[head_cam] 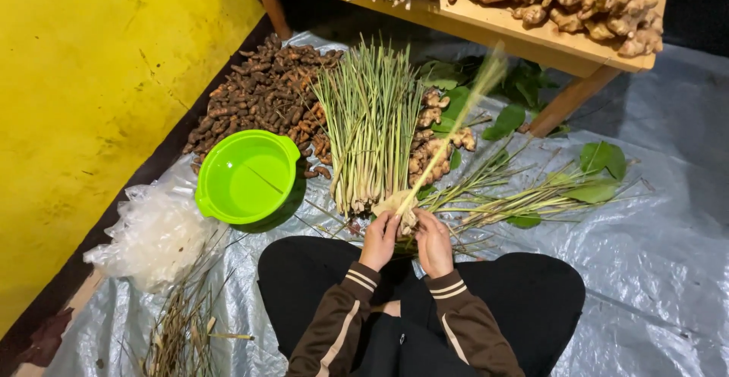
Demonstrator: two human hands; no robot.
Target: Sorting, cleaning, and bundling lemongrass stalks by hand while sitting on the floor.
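I sit cross-legged on a plastic sheet. My left hand [379, 240] and my right hand [433, 242] both grip the thick base of one lemongrass stalk [448, 145], which points up and away, its tip blurred. Just beyond my hands lies a tidy bundle of lemongrass stalks [370, 123], bases toward me. To the right of my hands a looser pile of stalks [516, 195] lies sideways, mixed with green leaves.
A bright green plastic basin [247, 176] stands left of the bundle. Behind it lies a heap of brown roots [262, 96]. Ginger [607, 1] covers a wooden table [524, 35] at the back. A crumpled clear bag [156, 236] and dry trimmings [182, 324] are at left, beside a yellow wall [91, 81].
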